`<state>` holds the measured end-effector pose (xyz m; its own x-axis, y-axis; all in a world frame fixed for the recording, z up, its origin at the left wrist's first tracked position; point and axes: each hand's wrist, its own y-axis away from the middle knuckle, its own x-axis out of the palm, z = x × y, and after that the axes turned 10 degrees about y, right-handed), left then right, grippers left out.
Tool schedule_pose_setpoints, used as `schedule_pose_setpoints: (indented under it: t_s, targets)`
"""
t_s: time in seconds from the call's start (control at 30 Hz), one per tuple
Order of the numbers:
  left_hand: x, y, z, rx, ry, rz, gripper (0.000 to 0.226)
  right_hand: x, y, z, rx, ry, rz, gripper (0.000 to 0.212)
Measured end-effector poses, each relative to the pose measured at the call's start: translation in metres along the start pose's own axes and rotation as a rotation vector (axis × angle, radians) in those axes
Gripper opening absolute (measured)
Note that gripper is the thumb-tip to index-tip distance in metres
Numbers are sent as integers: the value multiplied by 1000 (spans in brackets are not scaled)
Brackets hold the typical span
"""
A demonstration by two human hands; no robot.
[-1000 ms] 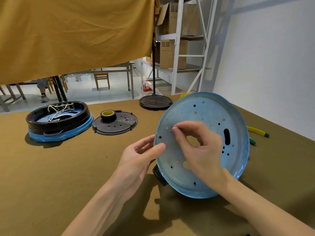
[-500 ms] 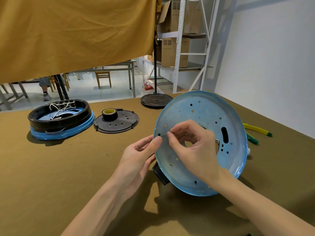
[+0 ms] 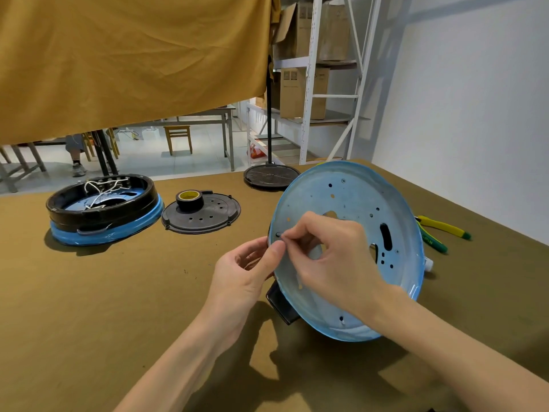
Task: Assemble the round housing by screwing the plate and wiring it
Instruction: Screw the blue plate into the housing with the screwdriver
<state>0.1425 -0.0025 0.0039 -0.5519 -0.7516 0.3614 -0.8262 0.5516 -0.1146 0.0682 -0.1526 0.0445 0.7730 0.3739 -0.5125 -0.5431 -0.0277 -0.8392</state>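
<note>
A round blue housing point(image 3: 353, 203) stands tilted on its edge on the table, its perforated inner face toward me. My left hand point(image 3: 246, 272) grips its left rim, thumb on the inner face and fingers behind. My right hand point(image 3: 332, 254) reaches across the face and pinches a small screw point(image 3: 282, 238) at a hole near the left rim, right beside my left thumb. A black part point(image 3: 280, 304) sticks out behind the housing's lower left.
A second housing point(image 3: 104, 209), black ring on blue base with white wires inside, sits at the left. Beside it lies a black perforated plate point(image 3: 208, 215) carrying a tape roll point(image 3: 189, 200). Yellow-green pliers point(image 3: 439, 230) lie at the right. A black stand base point(image 3: 270, 176) sits behind.
My right hand has slid left across the blue face, carrying the screw down to the hole near the left rim. My left hand keeps its hold on the rim.
</note>
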Motion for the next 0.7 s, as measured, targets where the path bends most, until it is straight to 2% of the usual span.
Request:
schedule_pose_setpoints:
  t_s: [0.1, 0.13, 0.2, 0.27, 0.37, 0.47, 0.57, 0.7]
  targets:
    - [-2, -1, 0, -47, 0, 12, 64, -4, -6, 2, -92, 111, 97, 11]
    - [-2, -2, 0, -72, 22, 2, 71, -6, -7, 0, -68, 97, 134, 11]
    - [0, -2, 1, -100, 69, -19, 80, -9, -9, -5, 94, 9, 160, 10]
    - [4, -2, 2, -62, 45, -45, 77, -11, -9, -10, 232, -57, 158, 10]
    - [9, -1, 1, 13, -1, -75, 63, -12, -13, -10, 263, -55, 199, 13]
    - [12, -1, -2, 16, 1, -75, 65, -15, -24, -9, 325, -20, 198, 16]
    - [12, -1, -4, 3, -21, -79, 72, -21, -39, -8, 324, 74, 266, 10]
    - [13, -2, -7, -11, -36, -93, 74, -24, -49, -5, 254, 133, 415, 16]
